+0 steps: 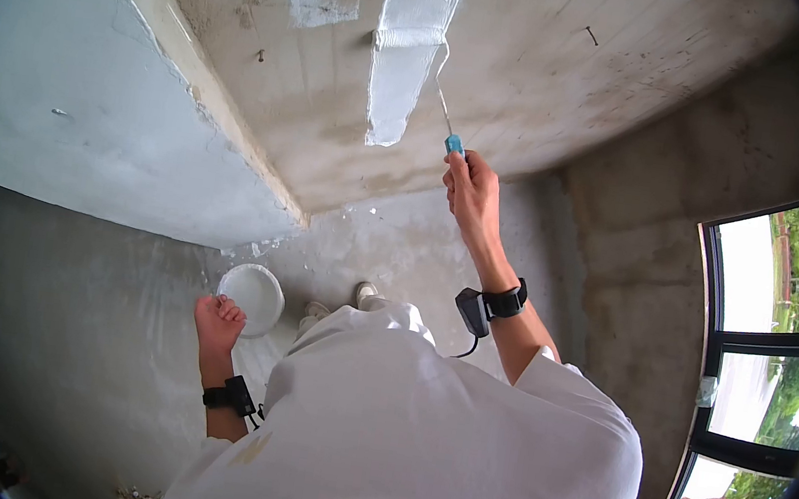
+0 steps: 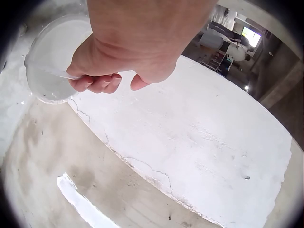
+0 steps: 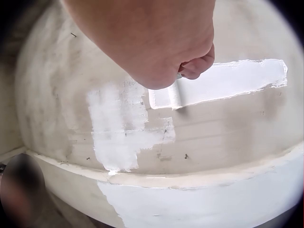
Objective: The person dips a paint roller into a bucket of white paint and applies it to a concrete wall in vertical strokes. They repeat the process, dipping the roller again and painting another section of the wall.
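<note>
My right hand grips the blue handle of a paint roller, arm stretched out to the bare wall. The roller's white sleeve lies against the wall, across a strip of wet white paint. From the right wrist view, the hand covers the handle and part of the sleeve. Low at my left side, my left hand has its fingers curled round the handle of a white bucket. White paint shows inside the bucket in the left wrist view.
A white-painted low wall or ledge runs along the left. Nails stick out of the bare wall, which has an older white patch. Dark-framed windows are on the right. The concrete floor has white splashes near the bucket.
</note>
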The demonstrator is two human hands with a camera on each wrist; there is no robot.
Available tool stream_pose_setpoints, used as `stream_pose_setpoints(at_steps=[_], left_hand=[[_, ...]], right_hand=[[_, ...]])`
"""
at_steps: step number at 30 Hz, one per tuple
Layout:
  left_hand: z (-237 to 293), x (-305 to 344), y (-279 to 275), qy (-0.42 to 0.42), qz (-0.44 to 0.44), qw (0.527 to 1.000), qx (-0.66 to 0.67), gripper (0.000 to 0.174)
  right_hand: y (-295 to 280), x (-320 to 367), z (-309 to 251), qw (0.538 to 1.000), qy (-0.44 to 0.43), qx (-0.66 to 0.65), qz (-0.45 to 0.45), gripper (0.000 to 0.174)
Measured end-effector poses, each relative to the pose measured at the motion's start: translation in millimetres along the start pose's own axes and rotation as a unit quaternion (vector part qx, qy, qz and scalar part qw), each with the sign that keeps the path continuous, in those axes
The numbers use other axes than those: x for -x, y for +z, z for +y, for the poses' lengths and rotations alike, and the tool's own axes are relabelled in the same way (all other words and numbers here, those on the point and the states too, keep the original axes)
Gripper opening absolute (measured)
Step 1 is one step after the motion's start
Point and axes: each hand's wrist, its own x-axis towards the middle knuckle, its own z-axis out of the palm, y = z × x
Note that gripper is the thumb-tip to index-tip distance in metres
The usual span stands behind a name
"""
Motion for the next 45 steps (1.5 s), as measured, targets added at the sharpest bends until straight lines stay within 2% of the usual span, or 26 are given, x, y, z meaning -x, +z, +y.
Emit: stream_pose_setpoints(at_steps=[19,22,31,45], left_hand=[[5,-1,-13,0.024,-0.007,1.0,-0.003,0.022],[4,3,-10,0.014,0.006,1.0,0.014,0.022],[1,3,-10,0.006,-0.013,1.0,0.009,0.021],[-5,9,-7,0.021,-0.003,1.0,-0.002,0.019]], right_hand=[[-3,6,-90,0.992,-0.108,-0.061,-0.009,0.029],[0,0,-72,0.991,-0.134,-0.028,0.003,0.03],[10,-1,25,0.987,-0.109,0.117,0.033,0.033],[12,-17,125,0.972,-0.099,0.208,0.042,0.034]])
